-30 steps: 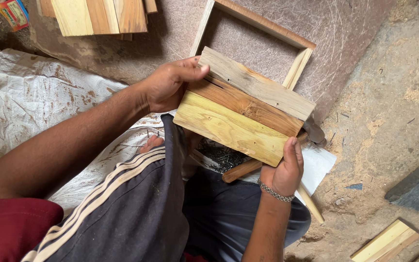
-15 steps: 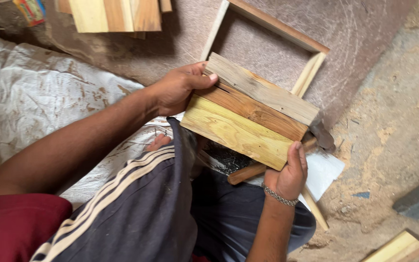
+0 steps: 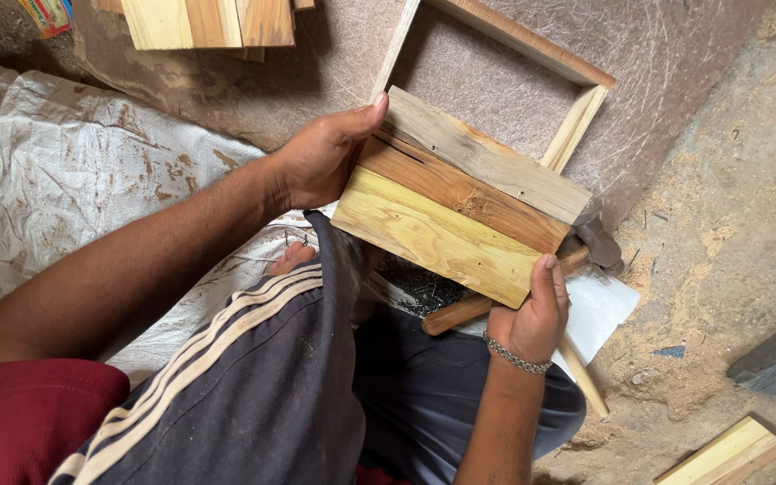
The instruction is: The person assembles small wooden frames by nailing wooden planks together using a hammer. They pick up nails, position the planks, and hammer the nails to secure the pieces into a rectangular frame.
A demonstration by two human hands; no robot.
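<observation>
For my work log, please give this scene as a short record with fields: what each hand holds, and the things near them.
left hand: grips the upper left end of the panel
right hand: grips its lower right corner
panel: three planks side by side, grey, brown, yellow
frame: open wooden frame on the floor, behind the panel
hammer: partly hidden under the panel, wooden handle
nails: dark pile below the panel
sack: white, at the left

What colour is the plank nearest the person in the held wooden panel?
Pale yellow plank, seen in the head view.
</observation>
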